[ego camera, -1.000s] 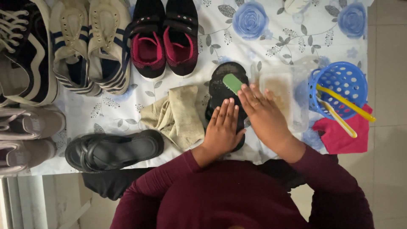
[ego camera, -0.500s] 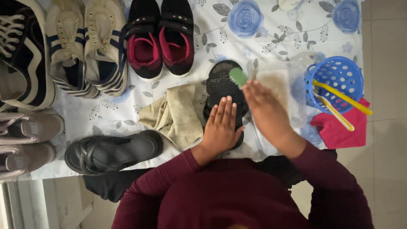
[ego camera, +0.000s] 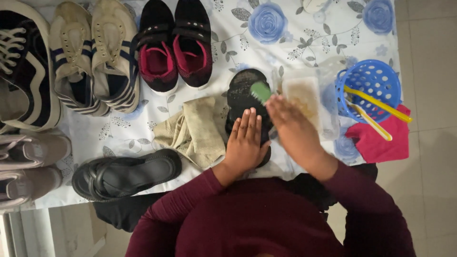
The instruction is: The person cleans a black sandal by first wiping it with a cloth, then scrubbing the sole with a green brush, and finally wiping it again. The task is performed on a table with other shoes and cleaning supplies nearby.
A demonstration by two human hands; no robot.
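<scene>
A black sandal (ego camera: 243, 88) lies sole up on the flowered cloth. My left hand (ego camera: 245, 140) presses flat on its near end, fingers together and stretched out. My right hand (ego camera: 293, 128) grips a green brush (ego camera: 261, 91), whose head rests on the sandal's sole near its far end. A beige rag (ego camera: 195, 131) lies crumpled just left of the sandal. The matching black sandal (ego camera: 126, 173) lies upright at the near left.
Along the far edge stand black and pink shoes (ego camera: 173, 45), beige striped sneakers (ego camera: 95, 59) and a dark laced sneaker (ego camera: 21, 71). Grey shoes (ego camera: 28, 164) sit at the left. At right are a clear tub (ego camera: 304, 97), a blue basket (ego camera: 369, 88) with yellow brushes, and a pink cloth (ego camera: 381, 140).
My right hand has carried the green brush along the sole toward the sandal's far end. My left hand has stayed pressed on the near end.
</scene>
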